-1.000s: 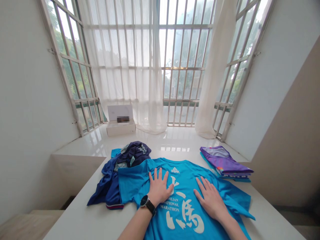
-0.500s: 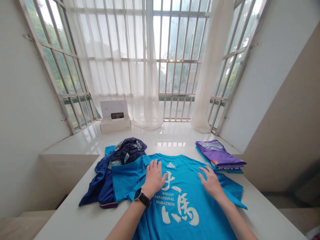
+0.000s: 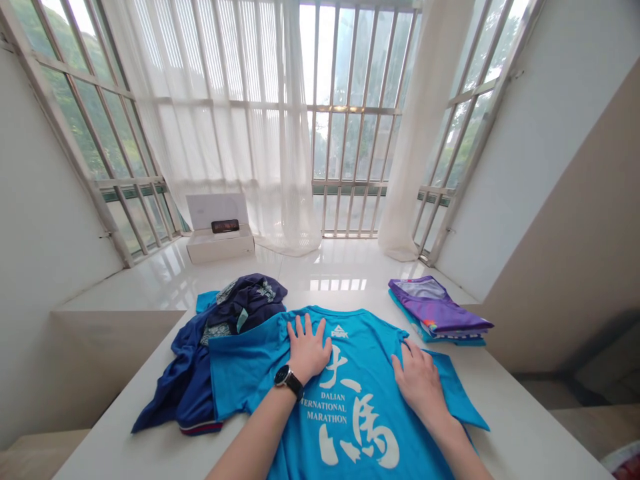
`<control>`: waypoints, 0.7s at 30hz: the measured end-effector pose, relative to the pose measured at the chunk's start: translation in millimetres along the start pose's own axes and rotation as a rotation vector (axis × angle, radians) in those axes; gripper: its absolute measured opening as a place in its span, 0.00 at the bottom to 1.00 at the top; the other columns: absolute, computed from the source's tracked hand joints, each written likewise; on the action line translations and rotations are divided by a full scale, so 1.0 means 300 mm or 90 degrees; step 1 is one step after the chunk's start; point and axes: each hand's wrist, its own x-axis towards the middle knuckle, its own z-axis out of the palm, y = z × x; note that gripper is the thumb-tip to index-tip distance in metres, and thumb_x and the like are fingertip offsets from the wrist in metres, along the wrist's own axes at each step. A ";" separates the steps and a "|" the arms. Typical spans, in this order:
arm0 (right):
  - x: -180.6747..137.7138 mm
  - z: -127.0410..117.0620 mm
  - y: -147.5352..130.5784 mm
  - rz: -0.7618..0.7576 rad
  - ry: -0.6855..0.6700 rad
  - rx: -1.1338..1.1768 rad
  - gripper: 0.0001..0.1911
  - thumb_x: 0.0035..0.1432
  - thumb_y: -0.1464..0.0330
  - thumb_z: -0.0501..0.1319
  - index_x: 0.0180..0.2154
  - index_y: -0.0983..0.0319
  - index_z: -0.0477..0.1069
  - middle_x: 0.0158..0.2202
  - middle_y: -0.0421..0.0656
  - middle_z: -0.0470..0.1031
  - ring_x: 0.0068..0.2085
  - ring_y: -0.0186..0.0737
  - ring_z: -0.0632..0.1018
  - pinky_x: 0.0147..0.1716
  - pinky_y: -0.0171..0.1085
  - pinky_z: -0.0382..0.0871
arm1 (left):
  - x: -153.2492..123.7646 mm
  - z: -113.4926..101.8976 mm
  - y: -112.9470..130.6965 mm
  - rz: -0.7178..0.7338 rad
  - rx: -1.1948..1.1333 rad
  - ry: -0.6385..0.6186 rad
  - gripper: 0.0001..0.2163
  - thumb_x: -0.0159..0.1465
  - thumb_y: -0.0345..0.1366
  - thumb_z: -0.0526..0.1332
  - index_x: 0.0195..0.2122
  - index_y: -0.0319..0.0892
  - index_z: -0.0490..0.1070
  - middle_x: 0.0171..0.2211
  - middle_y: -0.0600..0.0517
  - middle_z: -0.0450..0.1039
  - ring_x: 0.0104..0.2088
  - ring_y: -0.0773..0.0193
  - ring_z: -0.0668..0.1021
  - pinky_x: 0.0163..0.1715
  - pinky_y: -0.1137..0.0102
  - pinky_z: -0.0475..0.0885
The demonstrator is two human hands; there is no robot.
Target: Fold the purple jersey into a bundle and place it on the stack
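Note:
A bright blue T-shirt [image 3: 280, 373] lies spread on the white table, its white lettering facing up and its collar at the far side. My left hand [image 3: 306, 350], with a black watch on the wrist, rests flat on the upper left of the shirt, fingers spread. Over by the right shoulder, my right hand [image 3: 419, 377] has its fingers bent into the fabric, which bunches beside them; the fingertips are partly hidden. Both sleeves stretch outward, the left one reaching over a pile of dark blue clothes [image 3: 190, 380].
A folded stack with a purple shirt [image 3: 430, 303] on top sits at the back right of the white table [image 3: 520, 427]. On the window ledge stands a white box [image 3: 220, 245] with a small black device [image 3: 225, 226] on it. Sheer curtains [image 3: 285, 167] hang before the barred window.
My right hand has gone from fingers spread above the shirt to fingers curled on its shoulder. My left hand has settled flat on the cloth. The view has shifted slightly.

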 end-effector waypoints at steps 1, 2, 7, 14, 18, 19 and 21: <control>-0.005 -0.009 -0.030 -0.032 0.012 0.003 0.29 0.67 0.63 0.42 0.59 0.70 0.67 0.65 0.54 0.64 0.58 0.57 0.69 0.55 0.49 0.67 | 0.000 0.005 0.000 0.009 0.001 0.007 0.29 0.69 0.51 0.47 0.69 0.48 0.54 0.70 0.40 0.50 0.69 0.32 0.50 0.64 0.39 0.39; -0.009 -0.022 -0.062 -0.063 0.025 0.004 0.29 0.67 0.64 0.42 0.59 0.71 0.67 0.65 0.54 0.63 0.57 0.56 0.70 0.55 0.49 0.68 | 0.001 0.007 0.001 0.018 0.002 0.011 0.29 0.69 0.51 0.47 0.70 0.46 0.54 0.70 0.40 0.50 0.69 0.34 0.51 0.65 0.41 0.40; 0.018 -0.159 -0.195 -0.101 0.118 0.024 0.27 0.69 0.65 0.40 0.64 0.66 0.60 0.68 0.51 0.58 0.51 0.52 0.76 0.39 0.44 0.76 | 0.030 0.015 0.032 0.013 0.021 0.012 0.32 0.70 0.50 0.46 0.70 0.36 0.53 0.70 0.35 0.50 0.69 0.38 0.52 0.65 0.44 0.45; 0.217 -0.354 -0.185 -0.072 0.033 0.261 0.22 0.68 0.63 0.46 0.54 0.63 0.70 0.66 0.54 0.59 0.49 0.50 0.78 0.47 0.45 0.73 | 0.172 0.027 0.044 -0.030 0.018 -0.015 0.34 0.68 0.53 0.47 0.70 0.37 0.53 0.70 0.33 0.48 0.69 0.33 0.51 0.63 0.39 0.45; 0.323 -0.292 -0.108 -0.068 -0.156 0.434 0.18 0.59 0.69 0.51 0.45 0.63 0.76 0.51 0.52 0.75 0.48 0.46 0.79 0.48 0.43 0.73 | 0.258 0.034 0.008 -0.053 0.015 -0.027 0.34 0.67 0.54 0.47 0.70 0.40 0.53 0.70 0.34 0.48 0.69 0.33 0.51 0.63 0.39 0.44; 0.336 -0.266 -0.088 -0.060 -0.187 0.450 0.19 0.57 0.70 0.51 0.46 0.63 0.75 0.48 0.50 0.77 0.44 0.44 0.80 0.44 0.42 0.75 | 0.271 0.038 -0.001 -0.055 0.014 -0.024 0.34 0.67 0.54 0.47 0.70 0.41 0.53 0.70 0.34 0.48 0.69 0.33 0.51 0.63 0.39 0.44; 0.347 -0.214 -0.050 -0.041 -0.240 0.489 0.24 0.54 0.70 0.51 0.51 0.61 0.72 0.46 0.48 0.78 0.37 0.40 0.80 0.36 0.39 0.76 | 0.288 0.047 -0.016 -0.057 0.013 -0.014 0.33 0.67 0.54 0.47 0.70 0.42 0.53 0.70 0.35 0.48 0.69 0.34 0.51 0.63 0.40 0.44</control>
